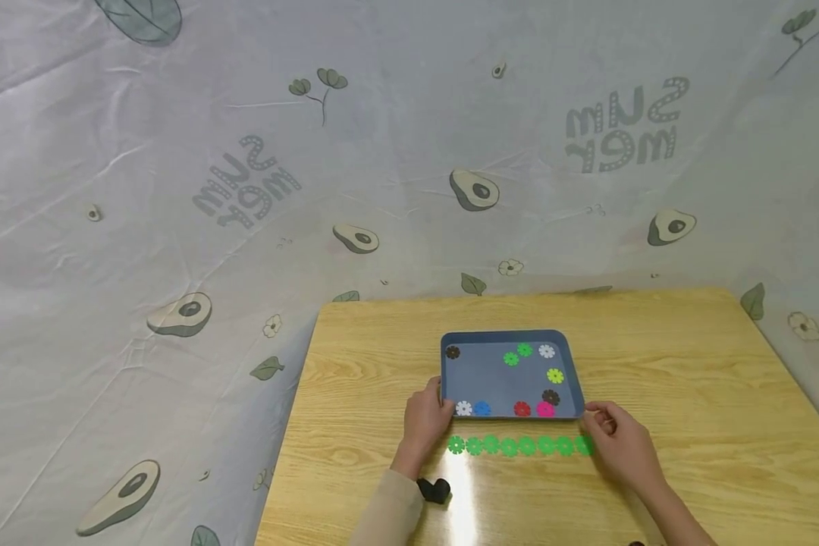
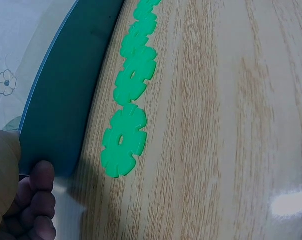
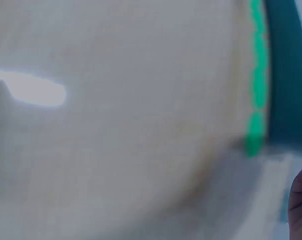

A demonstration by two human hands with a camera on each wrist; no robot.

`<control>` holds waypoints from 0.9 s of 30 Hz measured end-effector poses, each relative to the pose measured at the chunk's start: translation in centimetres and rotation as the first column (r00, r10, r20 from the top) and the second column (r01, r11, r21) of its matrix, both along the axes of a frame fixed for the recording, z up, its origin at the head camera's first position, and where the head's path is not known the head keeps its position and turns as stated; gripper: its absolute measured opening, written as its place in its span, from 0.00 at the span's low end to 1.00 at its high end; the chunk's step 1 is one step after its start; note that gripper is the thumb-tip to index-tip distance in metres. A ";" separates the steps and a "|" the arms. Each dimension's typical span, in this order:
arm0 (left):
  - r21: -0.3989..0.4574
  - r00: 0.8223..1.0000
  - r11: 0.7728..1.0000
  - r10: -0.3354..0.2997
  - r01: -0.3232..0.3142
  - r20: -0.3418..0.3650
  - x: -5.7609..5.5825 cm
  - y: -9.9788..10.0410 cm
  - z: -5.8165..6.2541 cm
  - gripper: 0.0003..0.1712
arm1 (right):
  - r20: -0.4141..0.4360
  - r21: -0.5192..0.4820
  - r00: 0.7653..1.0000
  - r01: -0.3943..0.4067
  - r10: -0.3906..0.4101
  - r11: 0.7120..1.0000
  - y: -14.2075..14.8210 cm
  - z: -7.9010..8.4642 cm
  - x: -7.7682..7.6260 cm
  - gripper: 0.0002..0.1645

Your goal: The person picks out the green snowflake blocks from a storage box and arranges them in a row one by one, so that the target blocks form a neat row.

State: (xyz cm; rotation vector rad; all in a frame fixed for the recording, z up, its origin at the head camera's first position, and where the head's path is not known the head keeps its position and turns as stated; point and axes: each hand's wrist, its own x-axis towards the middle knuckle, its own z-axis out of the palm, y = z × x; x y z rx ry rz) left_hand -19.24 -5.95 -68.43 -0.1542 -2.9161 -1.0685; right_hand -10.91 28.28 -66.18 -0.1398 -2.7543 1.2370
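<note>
A blue-grey tray [image 1: 491, 375] holds several flower-shaped plastic discs, among them a red disc [image 1: 522, 409], a pink disc [image 1: 545, 409] and a yellow disc [image 1: 555, 375]. My left hand [image 1: 426, 418] grips the tray's front left corner, with curled fingers showing beside that corner in the left wrist view. At the front right corner are the bent fingertips of my right hand [image 1: 624, 447]; whether they pinch the rim is unclear. A row of linked green discs [image 1: 527, 445] lies along the tray's front side, its right end partly behind my right hand. The right wrist view is blurred.
The wood-grain table [image 1: 355, 356] extends around the tray on all sides. Behind it hangs a pale printed cloth [image 1: 409, 152]. A black object [image 1: 434, 491] is beside the left sleeve [image 1: 390, 512], and light glares on the tabletop in front.
</note>
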 end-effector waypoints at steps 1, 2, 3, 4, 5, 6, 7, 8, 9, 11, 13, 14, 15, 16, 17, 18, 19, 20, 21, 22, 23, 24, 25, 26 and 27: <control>-0.002 1.000 1.000 0.002 -0.002 -0.004 0.0 0.0 0.0 0.28 | -0.030 0.001 1.000 -0.005 0.005 1.000 -0.3 0.5 -0.7 0.16; -0.001 1.000 1.000 0.004 -0.004 -0.008 -0.1 0.0 0.0 0.28 | -0.051 0.004 0.999 -0.016 0.016 1.000 -0.6 1.0 -1.5 0.15; -0.001 1.000 1.000 0.006 -0.006 -0.015 -0.1 0.0 0.0 0.28 | -0.064 0.009 0.997 -0.031 0.032 0.999 -1.0 1.5 -2.3 0.15; 0.000 1.000 1.000 0.007 -0.007 -0.018 -0.1 0.0 0.1 0.28 | -0.075 0.012 0.996 -0.045 0.046 0.999 -1.3 1.9 -3.1 0.15; 0.001 1.000 1.000 0.006 -0.006 -0.018 -0.1 0.0 0.1 0.28 | -0.080 0.020 0.995 -0.061 0.063 0.998 -1.7 2.2 -3.9 0.15; 0.004 1.000 1.000 0.005 -0.005 -0.018 -0.1 0.0 0.0 0.28 | -0.081 0.030 0.993 -0.079 0.081 0.996 -2.1 2.5 -4.8 0.15; 0.009 1.000 1.000 0.004 -0.004 -0.017 -0.1 0.0 0.0 0.29 | -0.076 0.041 0.992 -0.097 0.100 0.994 -2.5 2.6 -5.6 0.16; 0.009 1.000 1.000 0.003 -0.003 -0.016 0.0 0.0 0.0 0.29 | -0.069 0.049 0.990 -0.117 0.120 0.992 -3.0 2.6 -6.3 0.16; 0.006 1.000 1.000 0.003 -0.003 -0.015 0.0 0.0 0.0 0.29 | -0.060 0.055 0.988 -0.135 0.139 0.989 -3.4 2.5 -7.1 0.17; 0.006 1.000 1.000 0.002 -0.001 -0.010 0.1 0.1 -0.1 0.29 | -0.045 0.083 0.983 -0.172 0.176 0.982 -4.3 2.1 -8.6 0.18; 0.006 1.000 1.000 0.004 -0.004 -0.011 0.2 0.1 -0.1 0.29 | -0.021 0.107 0.979 -0.201 0.205 0.974 -5.1 1.6 -9.9 0.19; 0.004 1.000 1.000 0.005 -0.005 -0.009 0.2 0.1 -0.1 0.29 | -0.005 0.120 0.977 -0.213 0.215 0.970 -5.5 1.4 -10.6 0.20; 0.008 1.000 1.000 0.005 -0.005 -0.008 0.2 0.1 -0.1 0.29 | 0.012 0.132 0.975 -0.222 0.223 0.966 -5.9 1.1 -11.1 0.21; 0.012 1.000 1.000 0.006 -0.006 -0.008 0.2 0.1 -0.1 0.29 | 0.034 0.150 0.973 -0.232 0.230 0.961 -6.2 0.9 -11.6 0.22; 0.015 1.000 1.000 0.006 -0.006 -0.006 0.3 0.1 -0.1 0.29 | 0.060 0.165 0.970 -0.242 0.235 0.956 -6.5 0.7 -12.0 0.24; 0.019 1.000 1.000 0.007 -0.007 -0.008 0.3 0.1 -0.1 0.29 | 0.084 0.181 0.967 -0.250 0.239 0.951 -6.8 0.5 -12.4 0.25; 0.021 1.000 1.000 0.007 -0.007 -0.006 0.3 0.1 -0.2 0.29 | 0.108 0.201 0.965 -0.256 0.239 0.946 -7.0 0.2 -12.7 0.27; 0.021 1.000 1.000 0.008 -0.008 -0.003 0.3 0.1 -0.2 0.30 | 0.126 0.221 0.962 -0.264 0.241 0.939 -7.2 0.0 -13.0 0.28; 0.023 1.000 1.000 0.008 -0.008 -0.001 0.3 0.1 -0.2 0.29 | 0.143 0.234 0.960 -0.267 0.239 0.935 -7.3 -0.2 -13.2 0.30; 0.020 1.000 1.000 0.008 -0.008 0.001 0.3 0.2 -0.2 0.29 | 0.159 0.250 0.959 -0.271 0.236 0.930 -7.5 -0.4 -13.4 0.31; 0.018 1.000 1.000 0.009 -0.009 0.005 0.3 0.2 -0.2 0.30 | 0.169 0.262 0.958 -0.270 0.232 0.927 -7.6 -0.6 -13.5 0.31; 0.016 1.000 1.000 0.009 -0.009 0.006 0.2 0.2 -0.2 0.30 | 0.174 0.269 0.958 -0.268 0.227 0.925 -7.7 -0.7 -13.6 0.31; 0.009 1.000 1.000 0.009 -0.009 0.009 0.2 0.2 -0.2 0.30 | 0.181 0.272 0.958 -0.265 0.221 0.925 -7.8 -0.7 -13.7 0.31; 0.008 1.000 1.000 0.009 -0.009 0.011 0.1 0.2 -0.2 0.30 | 0.183 0.272 0.959 -0.262 0.217 0.926 -7.9 -0.7 -13.8 0.31; 0.007 1.000 1.000 0.009 -0.009 0.012 0.1 0.1 -0.2 0.30 | 0.187 0.270 0.959 -0.258 0.212 0.928 -8.0 -0.7 -13.9 0.30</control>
